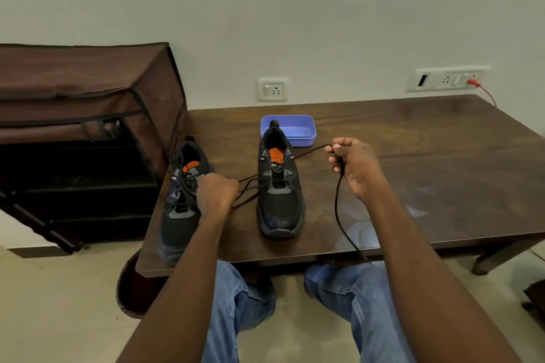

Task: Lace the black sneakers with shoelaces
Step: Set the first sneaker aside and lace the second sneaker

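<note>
Both hands, left (216,193) and right (352,166), grip shoelace (339,203) ends.

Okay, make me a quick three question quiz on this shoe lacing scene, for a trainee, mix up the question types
1. True or false: the left sneaker is already laced.
2. What does the right hand pinch?
A. the shoelace
B. the blue tray
C. the sneaker's tongue
3. Fill in: the blue tray sits ___ the right sneaker.

Key: 1 true; 2 A; 3 behind.
</note>
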`<move>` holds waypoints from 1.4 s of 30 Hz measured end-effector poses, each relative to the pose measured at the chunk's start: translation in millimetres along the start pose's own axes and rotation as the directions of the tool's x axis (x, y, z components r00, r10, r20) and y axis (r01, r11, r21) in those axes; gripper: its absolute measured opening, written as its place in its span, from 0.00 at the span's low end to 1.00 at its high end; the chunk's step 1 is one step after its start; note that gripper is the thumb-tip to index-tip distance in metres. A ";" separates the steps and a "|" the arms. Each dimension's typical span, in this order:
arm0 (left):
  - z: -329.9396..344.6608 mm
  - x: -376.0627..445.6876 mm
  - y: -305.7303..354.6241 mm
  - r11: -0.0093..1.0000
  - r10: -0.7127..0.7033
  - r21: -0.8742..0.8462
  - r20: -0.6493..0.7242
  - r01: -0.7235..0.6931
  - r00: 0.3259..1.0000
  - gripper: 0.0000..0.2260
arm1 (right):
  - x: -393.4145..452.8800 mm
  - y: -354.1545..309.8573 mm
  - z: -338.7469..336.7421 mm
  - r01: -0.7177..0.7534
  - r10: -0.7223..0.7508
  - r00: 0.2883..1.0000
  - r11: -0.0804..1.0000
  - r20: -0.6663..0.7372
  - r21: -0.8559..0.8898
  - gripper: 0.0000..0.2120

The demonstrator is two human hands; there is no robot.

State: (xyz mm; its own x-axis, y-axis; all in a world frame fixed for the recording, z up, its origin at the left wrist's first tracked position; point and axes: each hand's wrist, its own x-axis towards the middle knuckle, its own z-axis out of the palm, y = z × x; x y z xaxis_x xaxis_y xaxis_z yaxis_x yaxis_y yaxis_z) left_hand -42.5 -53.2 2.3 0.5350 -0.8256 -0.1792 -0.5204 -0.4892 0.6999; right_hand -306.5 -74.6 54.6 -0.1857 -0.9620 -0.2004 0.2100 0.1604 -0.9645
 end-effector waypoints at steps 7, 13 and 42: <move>12.8 -29.6 36.4 0.751 0.643 -0.401 0.267 -0.524 0.718 0.20 | -16.0 12.6 35.4 0.061 0.117 0.920 0.900 0.375 -0.431 0.02; 17.8 -21.8 31.5 0.732 0.660 -0.285 0.073 -0.619 0.747 0.06 | -7.3 12.4 37.4 0.043 0.161 0.909 0.880 0.383 -0.472 0.04; 22.7 -24.6 36.1 0.829 0.518 -0.368 0.217 -0.422 0.828 0.05 | 5.8 30.5 62.7 0.149 0.115 0.927 0.762 0.357 -0.631 0.13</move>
State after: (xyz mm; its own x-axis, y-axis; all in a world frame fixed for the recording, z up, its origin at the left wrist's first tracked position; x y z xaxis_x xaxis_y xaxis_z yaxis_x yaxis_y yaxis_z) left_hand -89.5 -56.9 16.3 0.0291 -0.9975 0.0640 -0.4124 0.0463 0.9098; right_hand -241.0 -89.1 34.8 0.1946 -0.9523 -0.2350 -0.4732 0.1187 -0.8729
